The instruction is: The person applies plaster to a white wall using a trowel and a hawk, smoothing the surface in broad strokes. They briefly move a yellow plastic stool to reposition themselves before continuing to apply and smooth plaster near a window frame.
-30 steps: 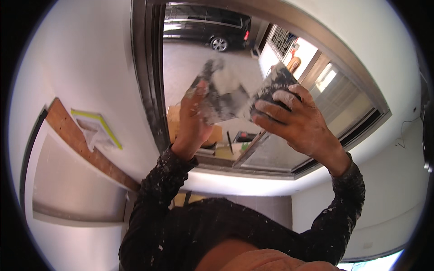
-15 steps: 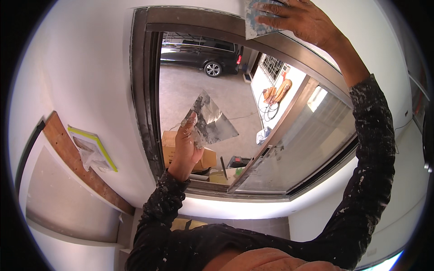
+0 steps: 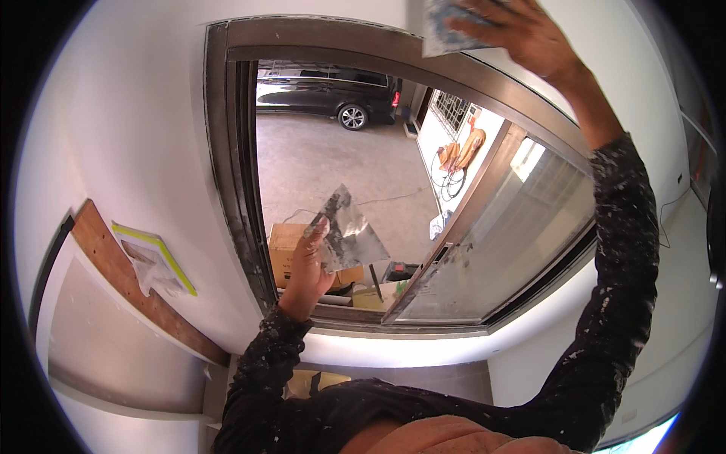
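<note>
My left hand (image 3: pixel 308 266) is closed on a thin metal putty scraper (image 3: pixel 354 236), its thumb over the near side. Grey and white smears mark the shiny blade, which is held up in front of the window opening. Raised high at the upper right, my right hand (image 3: pixel 529 34) grips a flat square scraper (image 3: pixel 445 36) with blue-grey smears, its fingers laid across the back. That scraper lies at the white wall by the upper edge of the brown window frame (image 3: pixel 325 32). Its top is cut off by the picture's edge. White specks dot both dark sleeves.
A sliding glass pane (image 3: pixel 495 234) fills the window's right part. Outside are a dark van (image 3: pixel 325 91), a cardboard box (image 3: pixel 286 250) and a cable by the far wall. On the left, a lime-edged panel (image 3: pixel 155 261) hangs near a wooden strip (image 3: pixel 113 250).
My left hand and its scraper have dropped slightly. My right hand has slid a little to the right and up with its scraper. The view has shifted slightly.
</note>
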The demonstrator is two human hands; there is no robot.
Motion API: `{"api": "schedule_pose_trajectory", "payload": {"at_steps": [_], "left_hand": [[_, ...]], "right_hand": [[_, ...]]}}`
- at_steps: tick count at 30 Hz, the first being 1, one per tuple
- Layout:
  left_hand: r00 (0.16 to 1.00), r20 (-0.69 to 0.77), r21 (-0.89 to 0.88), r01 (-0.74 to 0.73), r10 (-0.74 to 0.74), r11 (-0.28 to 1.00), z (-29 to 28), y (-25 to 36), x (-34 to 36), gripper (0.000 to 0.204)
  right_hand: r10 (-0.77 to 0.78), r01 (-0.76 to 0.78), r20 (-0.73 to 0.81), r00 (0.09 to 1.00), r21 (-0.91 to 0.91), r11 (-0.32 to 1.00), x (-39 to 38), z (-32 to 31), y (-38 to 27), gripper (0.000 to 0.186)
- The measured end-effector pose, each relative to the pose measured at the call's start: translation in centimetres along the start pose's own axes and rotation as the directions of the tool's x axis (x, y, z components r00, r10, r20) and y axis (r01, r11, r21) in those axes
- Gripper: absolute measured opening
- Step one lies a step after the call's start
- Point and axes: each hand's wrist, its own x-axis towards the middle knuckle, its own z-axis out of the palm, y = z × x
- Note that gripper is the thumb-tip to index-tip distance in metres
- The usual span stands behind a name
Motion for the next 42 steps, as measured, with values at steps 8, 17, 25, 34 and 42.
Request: {"api": "schedule_pose_trajectory", "payload": {"at_steps": [8,17,25,34,42], "left_hand": [[0.996,-0.034,0.044,0.089,-0.087,0.995,-0.1,-0.1,-1.8,0.039],[0.983,-0.108,0.016,0.154,-0.151,0.988,-1.5,-3.6,0.2,0.037],[0.977,-0.142,0.039,0.166,-0.159,0.985,-4.5,-2.7,-2.4,0.039],[0.975,-0.148,0.043,0.173,-0.165,0.984,-3.9,-4.0,-2.1,0.036],[0.956,-0.195,-0.008,0.222,-0.219,0.975,-5.8,-4.1,-4.5,0.036]], "right_hand": [[0.04,-0.033,0.025,0.999,-0.226,0.973,-11.0,4.0,3.9,0.049],[0.04,-0.044,-0.07,0.997,-0.051,0.998,-4.4,3.0,-0.8,0.052],[0.231,-0.227,0.012,0.973,-0.136,0.964,-16.9,5.0,3.1,0.076],[0.025,-0.039,-0.229,0.973,-0.06,0.997,-1.4,4.1,0.2,0.048],[0.005,-0.03,-0.135,0.991,-0.182,0.983,-8.1,6.2,3.1,0.05]]}}
